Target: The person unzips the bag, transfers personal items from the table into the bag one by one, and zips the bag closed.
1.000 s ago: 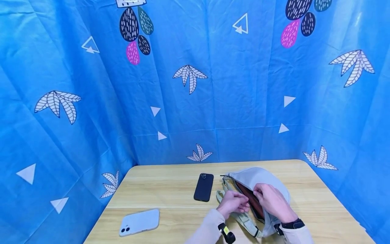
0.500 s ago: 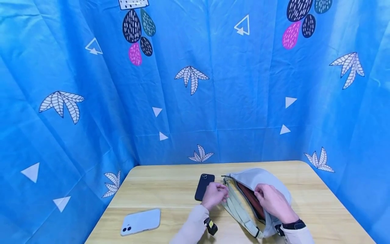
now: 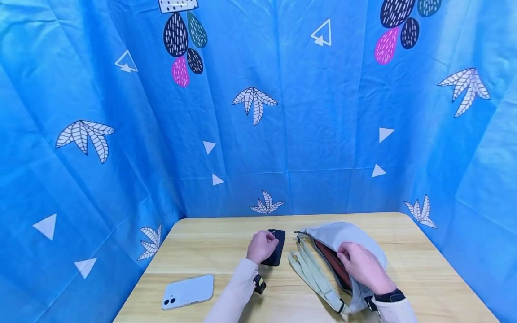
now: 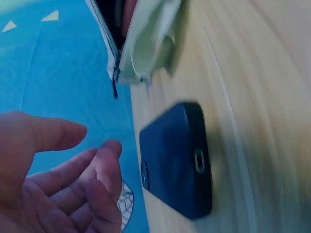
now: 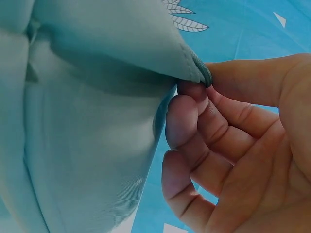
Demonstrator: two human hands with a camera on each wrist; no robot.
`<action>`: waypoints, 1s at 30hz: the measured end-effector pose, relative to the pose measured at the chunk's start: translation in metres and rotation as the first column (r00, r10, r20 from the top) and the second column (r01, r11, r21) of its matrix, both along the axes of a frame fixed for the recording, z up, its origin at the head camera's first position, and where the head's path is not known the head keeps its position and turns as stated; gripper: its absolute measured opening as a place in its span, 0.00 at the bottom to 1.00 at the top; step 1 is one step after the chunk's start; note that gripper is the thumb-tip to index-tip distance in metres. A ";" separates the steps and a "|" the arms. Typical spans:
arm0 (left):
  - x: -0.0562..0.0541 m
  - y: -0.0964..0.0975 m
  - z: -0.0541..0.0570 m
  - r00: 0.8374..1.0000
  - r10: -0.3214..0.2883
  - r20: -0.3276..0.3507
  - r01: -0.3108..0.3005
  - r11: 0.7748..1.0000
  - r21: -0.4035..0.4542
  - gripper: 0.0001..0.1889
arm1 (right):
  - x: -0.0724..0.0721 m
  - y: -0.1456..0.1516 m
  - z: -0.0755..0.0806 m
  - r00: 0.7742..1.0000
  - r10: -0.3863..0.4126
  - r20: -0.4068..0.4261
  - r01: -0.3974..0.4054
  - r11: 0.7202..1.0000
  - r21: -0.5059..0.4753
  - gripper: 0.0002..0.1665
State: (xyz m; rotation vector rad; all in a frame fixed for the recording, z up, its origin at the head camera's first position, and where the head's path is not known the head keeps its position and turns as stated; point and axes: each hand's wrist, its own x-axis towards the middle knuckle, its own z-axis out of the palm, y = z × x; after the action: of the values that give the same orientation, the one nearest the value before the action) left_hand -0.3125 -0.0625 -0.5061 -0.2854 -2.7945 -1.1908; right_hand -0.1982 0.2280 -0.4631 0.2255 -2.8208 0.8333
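A grey waist bag (image 3: 343,233) lies at the right of the table, its zipped mouth spread and a brown lining showing. My right hand (image 3: 361,264) pinches the edge of that mouth between thumb and fingers; the right wrist view shows the fabric edge (image 5: 197,73) caught there. Over the dark phone (image 3: 276,251), my left hand (image 3: 261,246) hovers with loosely bent fingers. In the left wrist view a gap separates thumb and fingers, nothing is between them, and the phone (image 4: 175,160) lies on the table just apart from the hand.
A pale phone (image 3: 188,291) lies face down at the table's front left. The bag's light green strap (image 3: 317,278) lies in loops along its left side. A blue patterned curtain (image 3: 258,148) stands behind the wooden table (image 3: 218,251).
My left hand has moved left from the bag's mouth to above the dark phone. My right hand keeps its grip on the bag's edge.
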 end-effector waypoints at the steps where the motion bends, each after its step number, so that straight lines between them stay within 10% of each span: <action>1: -0.002 -0.002 0.000 1.000 0.020 -0.013 -0.020 0.999 -0.028 0.07 | 0.000 0.000 0.000 1.000 0.003 -0.003 -0.003 1.000 0.000 0.05; 30: -0.027 -0.019 -0.017 0.968 0.169 0.185 -0.124 0.965 -0.233 0.23 | 0.000 0.001 0.000 0.999 -0.017 0.029 0.017 1.000 -0.004 0.05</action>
State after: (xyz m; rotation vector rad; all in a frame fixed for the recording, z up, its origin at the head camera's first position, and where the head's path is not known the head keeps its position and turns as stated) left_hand -0.3392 -0.0818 -0.5235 0.0346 -3.0645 -0.9278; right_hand -0.1983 0.2294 -0.4633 0.1895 -2.8431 0.8462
